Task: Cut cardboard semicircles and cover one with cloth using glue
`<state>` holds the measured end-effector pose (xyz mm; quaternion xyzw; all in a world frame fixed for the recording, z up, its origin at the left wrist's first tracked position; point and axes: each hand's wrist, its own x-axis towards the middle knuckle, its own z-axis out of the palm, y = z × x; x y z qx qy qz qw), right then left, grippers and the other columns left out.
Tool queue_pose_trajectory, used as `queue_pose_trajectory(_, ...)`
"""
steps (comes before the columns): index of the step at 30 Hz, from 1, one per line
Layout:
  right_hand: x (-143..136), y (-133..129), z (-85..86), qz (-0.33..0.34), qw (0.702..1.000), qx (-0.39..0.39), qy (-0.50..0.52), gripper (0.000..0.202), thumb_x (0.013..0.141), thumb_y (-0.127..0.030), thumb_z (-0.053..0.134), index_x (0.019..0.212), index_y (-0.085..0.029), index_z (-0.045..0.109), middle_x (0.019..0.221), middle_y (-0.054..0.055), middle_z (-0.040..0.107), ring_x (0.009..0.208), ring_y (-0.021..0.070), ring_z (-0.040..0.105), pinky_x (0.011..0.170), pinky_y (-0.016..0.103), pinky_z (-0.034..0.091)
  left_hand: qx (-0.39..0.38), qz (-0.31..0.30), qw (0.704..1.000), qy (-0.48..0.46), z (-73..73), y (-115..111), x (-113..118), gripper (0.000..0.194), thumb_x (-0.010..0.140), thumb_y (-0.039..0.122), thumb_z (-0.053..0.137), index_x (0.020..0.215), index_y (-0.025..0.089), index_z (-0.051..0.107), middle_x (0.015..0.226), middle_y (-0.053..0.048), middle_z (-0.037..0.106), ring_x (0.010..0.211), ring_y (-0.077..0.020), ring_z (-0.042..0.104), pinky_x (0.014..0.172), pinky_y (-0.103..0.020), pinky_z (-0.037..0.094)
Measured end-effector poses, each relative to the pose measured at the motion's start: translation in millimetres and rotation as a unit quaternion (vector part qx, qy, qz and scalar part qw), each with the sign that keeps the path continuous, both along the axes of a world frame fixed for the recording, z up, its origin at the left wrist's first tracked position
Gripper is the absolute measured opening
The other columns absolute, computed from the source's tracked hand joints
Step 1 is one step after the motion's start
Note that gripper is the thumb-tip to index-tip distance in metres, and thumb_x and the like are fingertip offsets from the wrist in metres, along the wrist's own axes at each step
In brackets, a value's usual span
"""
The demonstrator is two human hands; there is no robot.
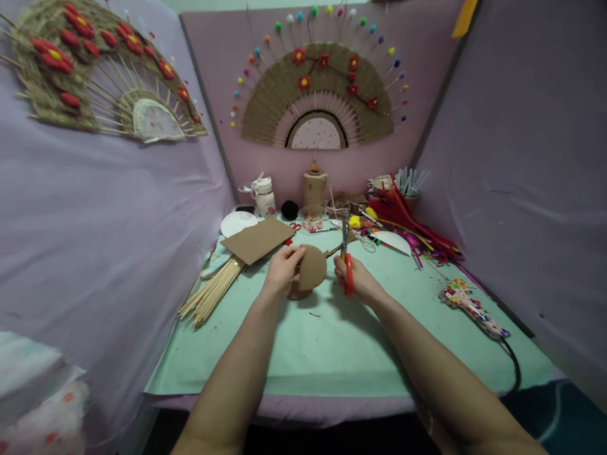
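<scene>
Near the middle of the table, my left hand (pixel 283 270) pinches the left edge of a rounded piece of brown cardboard (pixel 313 268). A thin strip sticks out from the cardboard's right side toward the scissors. My right hand (pixel 355 278) is closed on red-handled scissors (pixel 348 273), their blades pointing up and away from me. Under the rounded piece, another brown shape shows in part. A flat rectangular cardboard sheet (pixel 258 240) lies to the left of my left hand, over the ends of a bundle of thin sticks (pixel 213 294).
A glue gun (pixel 474 309) with a black cable lies at the right. Red pipe cleaners (pixel 408 218), a twine spool (pixel 315 188), a white bottle (pixel 264 197) and a black yarn ball (pixel 289 210) stand along the back. Decorated fans (pixel 265 95) hang on the walls.
</scene>
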<state>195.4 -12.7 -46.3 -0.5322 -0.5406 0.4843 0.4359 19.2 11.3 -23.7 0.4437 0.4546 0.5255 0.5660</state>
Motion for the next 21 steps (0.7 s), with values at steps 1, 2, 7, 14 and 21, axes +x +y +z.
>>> queue_pose_trajectory(1, -1.3, 1.8, -2.3, -0.010, 1.000, 0.008, 0.023, 0.048, 0.073, -0.067, 0.056, 0.074, -0.022, 0.040, 0.056, -0.007, 0.043, 0.046, 0.0096, 0.037, 0.045, 0.024, 0.030, -0.004, 0.009, 1.000, -0.026, -1.0, -0.5, 4.8, 0.042, 0.052, 0.049, 0.080, 0.073, 0.015, 0.066, 0.073, -0.001, 0.063, 0.068, -0.0133, 0.055, 0.063, -0.026, 0.045)
queue_pose_trajectory(2, -2.5, 2.9, -3.8, -0.017, 0.999, 0.015, 0.041, 0.049, 0.070, -0.067, 0.061, 0.075, -0.022, 0.040, 0.056, -0.007, 0.044, 0.047, 0.0095, 0.039, 0.045, 0.023, 0.031, -0.007, 0.014, 0.999, -0.046, -1.8, -1.1, 8.4, 0.043, 0.050, 0.047, 0.081, 0.074, 0.015, 0.066, 0.075, -0.001, 0.063, 0.070, -0.0134, 0.056, 0.065, -0.026, 0.046)
queue_pose_trajectory(7, -3.4, 5.1, -2.2, 0.003, 0.984, -0.024, 0.176, 0.055, 0.065, -0.068, 0.068, 0.078, -0.022, 0.042, 0.059, -0.006, 0.049, 0.046, 0.0072, 0.037, 0.044, 0.020, 0.028, -0.005, 0.040, 0.996, -0.081, -4.6, -0.4, 12.0, 0.043, 0.049, 0.043, 0.084, 0.077, 0.015, 0.065, 0.078, -0.001, 0.064, 0.074, -0.0129, 0.058, 0.068, -0.026, 0.048)
queue_pose_trajectory(14, -0.4, 7.8, -2.3, 0.041, 0.957, -0.124, 0.260, 0.056, 0.073, -0.076, 0.053, 0.077, -0.020, 0.045, 0.064, -0.002, 0.050, 0.046, 0.0084, 0.040, 0.042, 0.021, 0.028, -0.006, 0.060, 0.989, -0.133, -9.2, 5.6, 7.6, 0.039, 0.052, 0.036, 0.084, 0.077, 0.015, 0.064, 0.081, -0.001, 0.065, 0.074, -0.0103, 0.059, 0.072, -0.024, 0.049)
queue_pose_trajectory(21, -8.9, 2.1, -4.5, -0.019, 0.992, 0.030, 0.121, 0.044, 0.061, -0.047, 0.077, 0.078, -0.020, 0.046, 0.056, -0.007, 0.049, 0.051, 0.0097, 0.042, 0.051, 0.023, 0.032, -0.025, 0.016, 0.981, -0.192, -12.6, 1.1, 17.8, 0.037, 0.058, 0.030, 0.083, 0.086, 0.016, 0.063, 0.086, -0.002, 0.069, 0.078, -0.0117, 0.063, 0.073, -0.024, 0.050)
